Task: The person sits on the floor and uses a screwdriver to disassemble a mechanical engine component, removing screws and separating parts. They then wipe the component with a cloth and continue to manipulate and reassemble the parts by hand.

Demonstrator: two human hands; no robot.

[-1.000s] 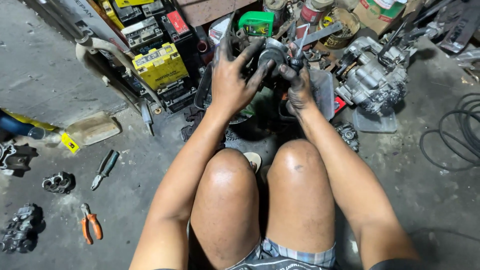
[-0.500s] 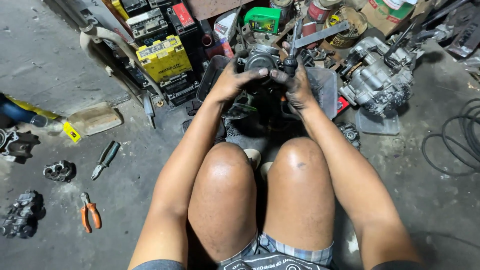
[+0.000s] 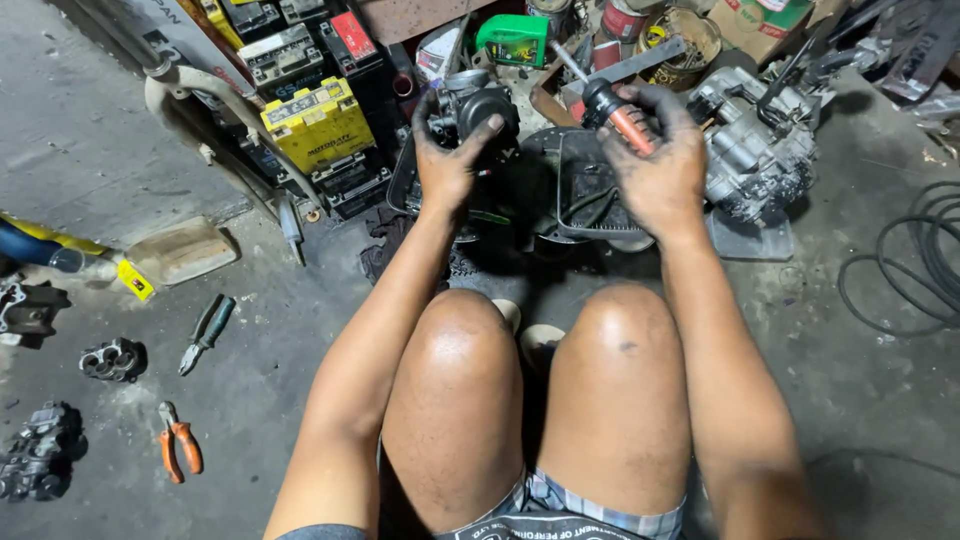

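I sit on a concrete floor with my bare knees drawn up in front of me. My left hand point(image 3: 450, 165) grips a small grey metal carburettor point(image 3: 470, 100) and holds it up above a dark pan point(image 3: 585, 200). My right hand point(image 3: 660, 165) is closed around a screwdriver with an orange and black handle point(image 3: 615, 115), its shaft pointing up and left. Both hands are smeared with black grease and are held apart, about a hand's width from each other.
A grey engine block point(image 3: 755, 150) lies to the right, next to coiled black cable point(image 3: 915, 260). Yellow and black batteries point(image 3: 315, 125) are stacked at the upper left. Green-handled pliers point(image 3: 205, 335), orange-handled pliers point(image 3: 178, 445) and metal parts point(image 3: 112, 360) lie on the floor at left.
My hands were together on the carburettor; they have parted. The left keeps the carburettor, and the right has drawn away to the right holding the screwdriver.
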